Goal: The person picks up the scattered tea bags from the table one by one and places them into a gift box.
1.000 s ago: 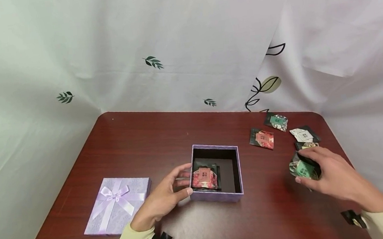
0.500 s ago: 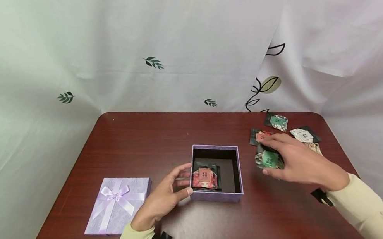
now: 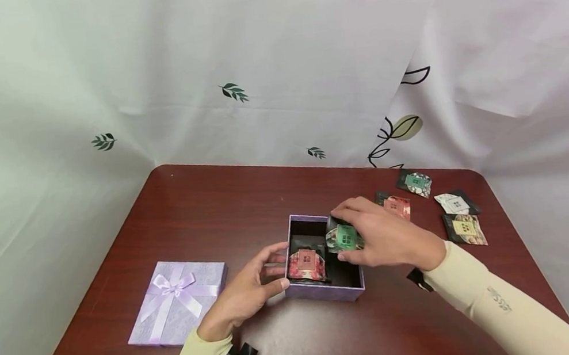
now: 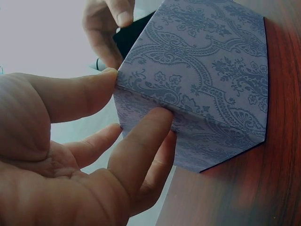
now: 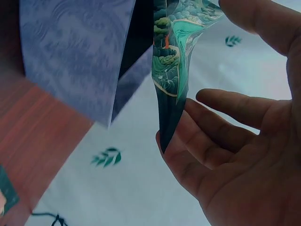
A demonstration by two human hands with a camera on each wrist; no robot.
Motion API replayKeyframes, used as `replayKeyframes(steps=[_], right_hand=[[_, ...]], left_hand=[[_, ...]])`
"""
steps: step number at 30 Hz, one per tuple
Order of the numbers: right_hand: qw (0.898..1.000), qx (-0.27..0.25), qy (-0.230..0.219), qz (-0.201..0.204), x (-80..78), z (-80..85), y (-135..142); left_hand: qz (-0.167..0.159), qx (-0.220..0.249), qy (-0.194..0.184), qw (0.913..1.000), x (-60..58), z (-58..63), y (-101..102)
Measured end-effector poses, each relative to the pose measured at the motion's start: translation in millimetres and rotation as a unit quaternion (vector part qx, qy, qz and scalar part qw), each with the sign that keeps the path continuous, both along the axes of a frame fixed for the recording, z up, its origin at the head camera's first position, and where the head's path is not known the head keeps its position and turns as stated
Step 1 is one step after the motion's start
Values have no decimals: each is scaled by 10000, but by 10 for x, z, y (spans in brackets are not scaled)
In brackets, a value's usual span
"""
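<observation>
The purple patterned gift box (image 3: 323,293) stands without its lid, dark inside. My left hand (image 3: 250,282) rests its thumb and fingertips against the outside of the box's left wall and near corner; in the left wrist view, the thumb tip lies at the rim. My right hand (image 3: 381,234) pinches a green-labelled sachet (image 3: 345,239) over the right half of the box. In the right wrist view the sachet (image 5: 169,75) bends between thumb and fingers, beside the box wall (image 5: 75,56). A red-labelled sachet (image 3: 307,263) lies in the box's left half, on another dark packet.
The lilac lid (image 3: 178,304) with a ribbon bow lies left of the box. At the right lie a green sachet (image 3: 415,183), a red one (image 3: 397,206) partly behind my right hand, a white one (image 3: 455,203) and a yellow one (image 3: 465,228). A curtain hangs behind.
My right hand has carried the green-labelled sachet leftward from the right side of the table to over the box. The left hand has stayed at the box. The head view shifted slightly.
</observation>
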State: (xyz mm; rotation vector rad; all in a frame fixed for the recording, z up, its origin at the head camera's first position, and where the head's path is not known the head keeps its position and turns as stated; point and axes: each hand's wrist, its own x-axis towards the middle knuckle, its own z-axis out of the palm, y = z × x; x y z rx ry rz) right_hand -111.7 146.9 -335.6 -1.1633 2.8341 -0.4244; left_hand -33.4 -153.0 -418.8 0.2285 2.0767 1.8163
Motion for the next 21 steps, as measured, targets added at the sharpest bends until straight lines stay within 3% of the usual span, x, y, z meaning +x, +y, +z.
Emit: replayKeyframes(steps=[12,21], right_hand=[[9989,216,-313,280,-55,-205,-394],[9969,197,-592,486,-38,-452,-652]], left_hand=[[46,66,-85,9999,10,18,-3],[-18,98,-53,9999,17,11,6]])
